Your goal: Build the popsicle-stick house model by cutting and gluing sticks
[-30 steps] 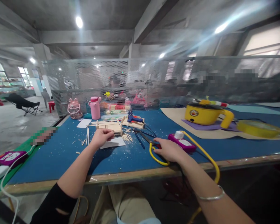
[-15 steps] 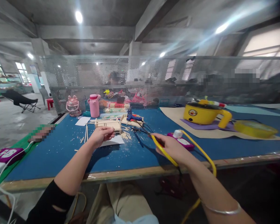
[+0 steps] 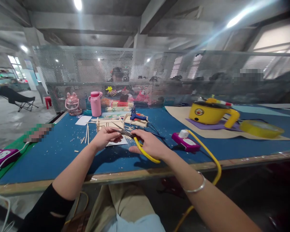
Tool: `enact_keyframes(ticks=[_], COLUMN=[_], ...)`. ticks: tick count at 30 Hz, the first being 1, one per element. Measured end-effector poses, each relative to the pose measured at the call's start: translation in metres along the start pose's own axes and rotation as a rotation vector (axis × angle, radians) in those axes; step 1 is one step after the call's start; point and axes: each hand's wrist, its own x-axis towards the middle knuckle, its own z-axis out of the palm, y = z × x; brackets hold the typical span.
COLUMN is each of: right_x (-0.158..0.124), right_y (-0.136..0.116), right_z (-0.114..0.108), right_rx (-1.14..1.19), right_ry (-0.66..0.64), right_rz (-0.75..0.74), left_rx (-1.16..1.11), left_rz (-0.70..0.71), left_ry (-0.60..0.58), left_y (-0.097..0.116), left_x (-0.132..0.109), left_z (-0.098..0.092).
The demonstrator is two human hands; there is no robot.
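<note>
My right hand (image 3: 151,143) grips a pair of scissors with yellow handles (image 3: 146,154); the dark blades point left and stand a little apart. Just at the blades is my left hand (image 3: 105,138), its fingers pinched together. What sits between those fingertips is too small to make out. Behind the left hand stands a small frame built of thin wooden sticks (image 3: 101,123), partly covered. A white sheet (image 3: 118,142) lies below the hands. Beyond them a blue glue gun (image 3: 138,116) rests on a second wooden stick piece (image 3: 142,123).
Loose sticks (image 3: 87,134) and scraps lie left of the hands. A pink bottle (image 3: 95,104) and a pink jug (image 3: 72,104) stand at the back. To the right are a purple power strip (image 3: 190,146) with a yellow cord and a yellow pot (image 3: 206,112). A mesh divider (image 3: 87,71) closes the far edge.
My right hand has brought the scissors leftward, so the blades have come up to my left fingertips. The blades have parted. The view has tilted slightly downward.
</note>
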Motion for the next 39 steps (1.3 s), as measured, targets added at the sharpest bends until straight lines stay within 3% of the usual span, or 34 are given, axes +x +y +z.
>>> enact_keyframes(ticks=[20,27,39], right_x=[-0.001,0.000,0.002], right_y=[0.001,-0.004,0.009], right_z=[-0.003,-0.001,0.006], right_rx=[0.038,0.031,-0.049], right_ry=[-0.025,0.033,0.156], right_rz=[-0.136,-0.145,-0.153], left_rx=[0.124,0.160,0.286], left_rz=[0.141,0.195,0.269], left_ry=[-0.212,-0.172,-0.109], left_y=[0.003,0.004,0.002], left_x=[-0.003,-0.004,-0.002], left_z=[-0.005,-0.003,0.001])
